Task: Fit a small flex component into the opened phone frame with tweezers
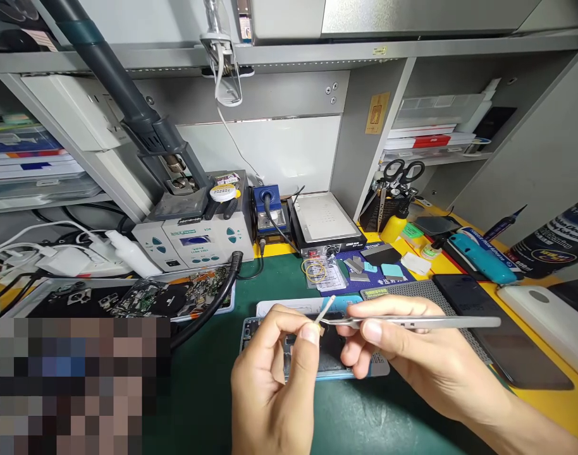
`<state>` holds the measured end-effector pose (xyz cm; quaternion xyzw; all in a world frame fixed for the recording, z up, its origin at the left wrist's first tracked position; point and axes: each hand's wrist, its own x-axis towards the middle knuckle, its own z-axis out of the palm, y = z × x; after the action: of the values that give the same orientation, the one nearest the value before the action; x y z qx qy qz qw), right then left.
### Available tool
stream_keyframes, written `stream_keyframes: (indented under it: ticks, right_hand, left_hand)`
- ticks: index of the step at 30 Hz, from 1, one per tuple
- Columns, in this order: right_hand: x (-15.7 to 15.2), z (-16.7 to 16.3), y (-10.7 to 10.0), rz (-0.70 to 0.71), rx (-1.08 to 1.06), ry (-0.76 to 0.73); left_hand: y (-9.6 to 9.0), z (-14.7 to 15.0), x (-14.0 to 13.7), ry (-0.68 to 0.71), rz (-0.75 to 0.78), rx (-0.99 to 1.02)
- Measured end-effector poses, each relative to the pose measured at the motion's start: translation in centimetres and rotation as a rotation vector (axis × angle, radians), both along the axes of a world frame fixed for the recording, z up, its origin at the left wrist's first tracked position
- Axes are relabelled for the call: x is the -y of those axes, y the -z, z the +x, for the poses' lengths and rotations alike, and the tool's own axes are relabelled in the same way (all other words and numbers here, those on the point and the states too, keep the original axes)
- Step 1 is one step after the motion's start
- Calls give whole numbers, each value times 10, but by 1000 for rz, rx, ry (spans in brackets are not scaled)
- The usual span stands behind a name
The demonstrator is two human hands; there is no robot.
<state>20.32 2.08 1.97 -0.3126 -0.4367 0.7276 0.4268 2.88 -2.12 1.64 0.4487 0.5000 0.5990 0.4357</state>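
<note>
Between the thumb and forefinger of my left hand a thin pale strip is pinched, its free end pointing up to the right. My right hand grips metal tweezers, held nearly level. Their bent tips meet the strip just above my left thumb; whether they clasp it I cannot tell. Below both hands lies an opened phone with a blue frame and dark insides, partly covered by my fingers. It rests on the green mat.
At the back left stands a rework station, with its black hose curving over a tray of circuit boards. A soldering iron stand and a heating plate are behind. To the right lies a dark phone; scissors stand in a holder.
</note>
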Motion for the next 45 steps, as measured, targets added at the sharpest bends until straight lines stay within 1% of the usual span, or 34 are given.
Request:
stream_keyframes:
  ticks: [4,8,11,17,26,28,31,35,37,40,42,44,45]
  right_hand:
    - [0,1,2,-2,-1,6]
    - [-1,2,2,-13,-15,-4]
    - [0,3,3,3,-13,-18]
    - [2,7,7,59,38,-25]
    - [4,2,-3,150,56,-22]
    - [4,2,-3,157,66,-25]
    - [3,3,-2,149,77,-36]
    - [0,6,3,112,57,-65]
    - [-1,6,5,96,34,-63]
    - [-2,6,5,80,43,-59]
    - [-1,4,4,69,49,-58]
    - [-1,2,1,45,51,-21]
    - [-1,1,0,30,53,11]
  left_hand:
    - [0,0,0,11,5,13]
    - [5,-5,-2,106,-76,157]
    - [6,-8,-3,186,-144,241]
    - [4,-9,-7,279,-188,436]
    - [0,-8,-8,321,-227,557]
    - [-1,-9,-9,344,-244,618]
    - [0,-11,-11,379,-318,748]
    - [2,-14,-15,489,-399,914]
    - [0,-14,-16,514,-433,967]
    - [-3,-15,-17,494,-470,989]
    - [-4,-15,-17,503,-470,965]
    - [-1,-14,-14,466,-425,877]
    - [1,-14,-13,413,-377,785]
